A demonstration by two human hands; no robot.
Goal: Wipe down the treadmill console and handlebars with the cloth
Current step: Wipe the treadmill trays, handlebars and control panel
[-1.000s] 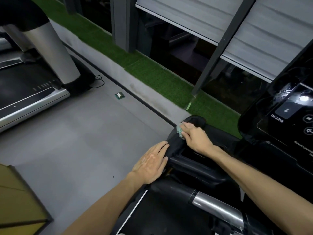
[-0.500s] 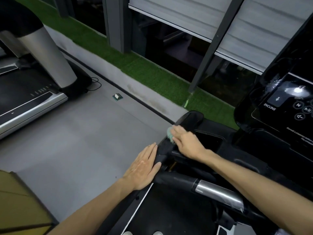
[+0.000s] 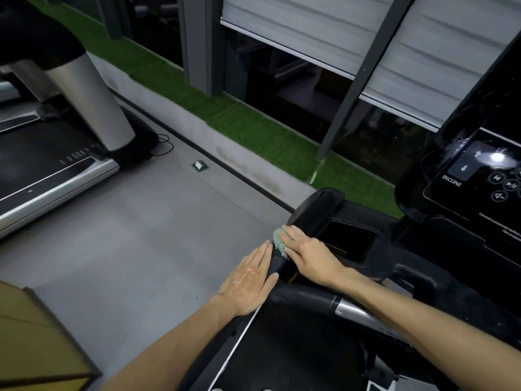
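Right hand [image 3: 310, 255] presses cloth [image 3: 278, 240] onto handlebar [image 3: 315, 210], fingers near-straight; cloth at its 10 o'clock. Left hand [image 3: 248, 280] flat, holding nothing. Risk: the unpinched cloth could slide off the rail's rounded edge.

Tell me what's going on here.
A person is wiping down a treadmill. The right hand presses a small green cloth against the black handlebar on the left side of the machine, beside a recessed tray. The left hand lies flat on the same handlebar, just below the cloth. The console, with its INCLINE button, is off to the right, and neither hand is on it.
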